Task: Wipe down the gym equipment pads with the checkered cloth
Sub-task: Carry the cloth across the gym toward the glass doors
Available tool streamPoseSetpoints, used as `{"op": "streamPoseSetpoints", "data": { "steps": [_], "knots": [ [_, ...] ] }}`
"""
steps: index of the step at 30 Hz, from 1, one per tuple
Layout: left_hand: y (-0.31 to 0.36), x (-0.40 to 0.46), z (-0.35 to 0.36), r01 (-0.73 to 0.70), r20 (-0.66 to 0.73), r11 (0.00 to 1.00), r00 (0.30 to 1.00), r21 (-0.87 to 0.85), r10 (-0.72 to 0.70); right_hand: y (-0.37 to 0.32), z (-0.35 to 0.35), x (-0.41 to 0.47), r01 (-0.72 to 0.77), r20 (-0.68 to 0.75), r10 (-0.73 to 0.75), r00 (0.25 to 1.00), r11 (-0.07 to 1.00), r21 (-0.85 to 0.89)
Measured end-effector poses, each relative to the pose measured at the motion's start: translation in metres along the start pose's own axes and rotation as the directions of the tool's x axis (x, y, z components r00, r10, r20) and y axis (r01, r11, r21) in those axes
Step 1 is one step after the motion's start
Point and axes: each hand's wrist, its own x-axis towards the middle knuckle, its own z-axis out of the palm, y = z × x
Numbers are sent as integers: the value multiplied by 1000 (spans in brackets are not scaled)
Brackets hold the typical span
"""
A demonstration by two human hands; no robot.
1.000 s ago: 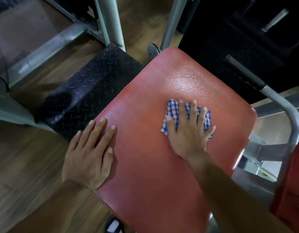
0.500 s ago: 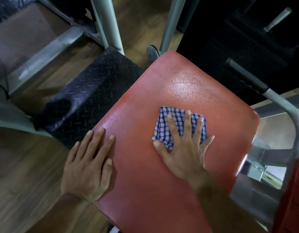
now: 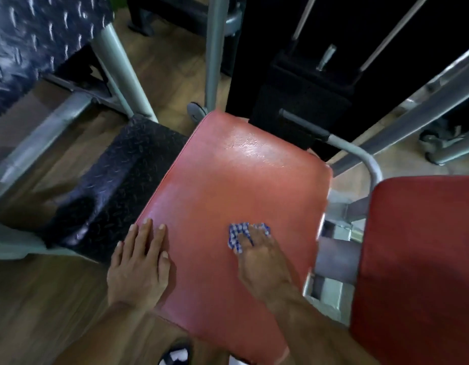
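red seat pad (image 3: 228,185): centre of the frame, tilted, upper corner near the top middle, lower corner at the bottom middle; glossy patch of reflected light on its upper part

checkered cloth (image 3: 237,234): blue and white, bunched, lying on the seat pad right of centre, mostly covered by the right hand; blurred

right hand (image 3: 262,262): lower centre-right of the frame, fingers stretched flat over the cloth, pressing it onto the pad; forearm runs off toward the lower right; blurred

left hand (image 3: 138,264): lower centre-left, palm down, fingers straight and close together, resting on the left edge of the seat pad; holds nothing

second red pad (image 3: 417,259): right edge of the frame, beside the seat pad, a gap between the two showing grey metal brackets

grey handle bar (image 3: 341,143): upper right of the seat pad, with a dark grip at its end, curving down between the two pads

black tread plate (image 3: 117,185): left of the seat pad, raised diamond pattern; another similar plate (image 3: 38,43) in the upper left corner

grey metal frame tubes (image 3: 215,48): upper middle and upper right

wooden floor (image 3: 38,306): lower left

shoe (image 3: 175,355): bottom centre, dark with white, partly in view
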Motion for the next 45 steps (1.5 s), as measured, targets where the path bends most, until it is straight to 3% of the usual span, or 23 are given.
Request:
{"op": "streamPoseSetpoints", "data": {
  "steps": [4,7,11,17,20,23,27,31,35,45],
  "knots": [
    [23,-17,-41,-33,231,997,972,-75,49,3,-42,-71,-93,34,93,995,996,5],
    [63,-60,-96,-184,298,962,924,-201,239,-16,-86,-127,-182,-30,186,982,977,108],
    [104,-120,-156,-337,326,892,842,-302,429,-35,-144,-205,-209,-131,230,964,965,158],
    [165,-195,-199,-602,338,756,677,-259,654,-21,-177,-338,-384,-298,460,836,880,281],
    [213,-240,-203,-707,344,667,582,-233,737,-10,-168,-421,-486,-398,582,709,812,322],
    [270,-297,-196,-822,398,537,436,-189,807,5,-159,-504,-604,-441,723,531,689,402],
    [344,-393,-180,-934,418,322,234,-154,878,24,-140,-616,-739,-342,885,318,457,495],
    [421,-501,-161,-980,427,105,23,-171,904,51,-129,-713,-793,-318,946,63,241,560],
    [475,-572,-141,-980,399,-59,-133,-192,907,77,-120,-779,-809,-287,956,-67,116,576],
    [639,-669,-66,-922,467,-303,-383,-240,797,194,-93,-871,-779,-191,919,-346,-167,605]
  ]
}}
